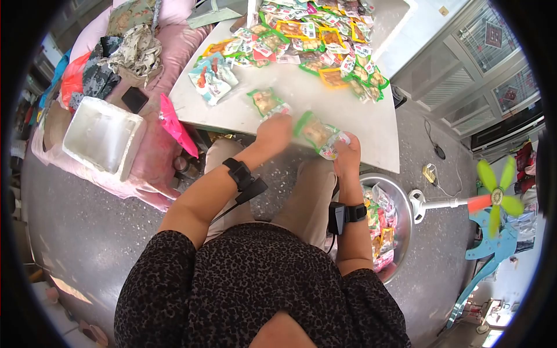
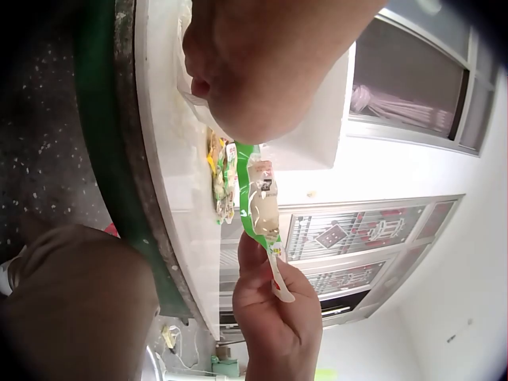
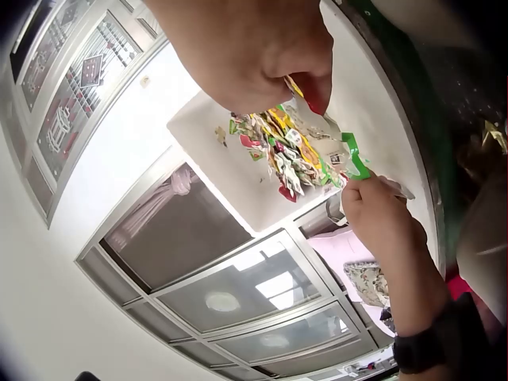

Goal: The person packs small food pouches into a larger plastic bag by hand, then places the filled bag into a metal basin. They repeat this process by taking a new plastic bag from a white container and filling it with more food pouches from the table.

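Note:
My right hand (image 1: 347, 155) pinches the white, printed end of a clear food packet (image 1: 315, 131) with a green edge and pale pieces inside. The packet is raised over the table's near edge, its green end pointing toward the other hand. My left hand (image 1: 275, 134), slightly blurred, has its fingers curled at the printed end of a second green-edged packet (image 1: 264, 102), low over the table top. In the right wrist view, the left fingertips are right at the green edge (image 3: 355, 155) of the first packet. The left hand's own grip is partly hidden in its wrist view.
The white table (image 1: 284, 78) bears a large pile of mixed packets (image 1: 325, 40) at the back and a blue-white bag (image 1: 212, 78) at left. A metal basin (image 1: 404, 214) of packets stands at my right, near a fan (image 1: 496, 197). A foam box (image 1: 104, 136) sits on the pink-covered bed.

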Demonstrator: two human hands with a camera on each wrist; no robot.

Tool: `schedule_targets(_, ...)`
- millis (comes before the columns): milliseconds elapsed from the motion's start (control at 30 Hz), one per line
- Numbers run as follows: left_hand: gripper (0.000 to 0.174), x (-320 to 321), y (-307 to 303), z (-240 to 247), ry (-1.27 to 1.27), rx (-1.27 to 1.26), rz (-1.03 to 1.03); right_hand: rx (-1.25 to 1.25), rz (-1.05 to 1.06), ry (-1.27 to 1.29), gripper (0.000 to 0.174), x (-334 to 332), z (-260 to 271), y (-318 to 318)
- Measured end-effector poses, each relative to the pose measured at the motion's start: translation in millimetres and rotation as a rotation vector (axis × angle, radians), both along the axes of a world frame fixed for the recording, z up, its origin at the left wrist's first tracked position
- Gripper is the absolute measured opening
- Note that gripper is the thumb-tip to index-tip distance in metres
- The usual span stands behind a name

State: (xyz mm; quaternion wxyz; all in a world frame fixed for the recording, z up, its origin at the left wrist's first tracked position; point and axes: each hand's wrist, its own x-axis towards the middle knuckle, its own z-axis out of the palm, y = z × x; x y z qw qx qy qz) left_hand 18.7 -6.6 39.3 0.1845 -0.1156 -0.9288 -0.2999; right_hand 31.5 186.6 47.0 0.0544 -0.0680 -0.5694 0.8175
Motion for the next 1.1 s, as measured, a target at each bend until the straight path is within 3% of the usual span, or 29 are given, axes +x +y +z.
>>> schedule_targets(467, 0.01, 1.7, -2.8, 9.5, 0.093, -0.021, 0.016, 0.117, 0.096, -0.038, 0.028, -16.9, 0.1, 7.1)
schedule_targets(600, 0.012, 3.2, 1.6, 9.1, 0.044, -0.136, -0.017, 0.074, 0.104, -0.117, 0.029, -13.9, 15.3, -6.0)
schedule_targets(667, 0.015, 7.6, 5.3, 19.4, -0.074, -0.151, -0.038, 0.05, 0.103, -0.108, 0.03, -15.3, 9.2, -11.0)
schedule_targets(867, 0.012, 9.5, 16.3, 20.4, 0.107, -0.131, -0.108, -0.122, 0.051, -0.077, 0.021, -37.7, -29.3, -34.6)
schedule_targets(967, 0.017, 5.5, 18.7, 13.4, 0.039, -0.174, -0.11, -0.327, 0.047, -0.069, 0.02, -45.4, -28.9, -55.0)
schedule_targets(1100, 0.016, 10.5, 17.5, 20.2, 0.09, -0.091, -0.113, -0.38, 0.128, -0.178, 0.026, -36.0, -20.9, -70.3)
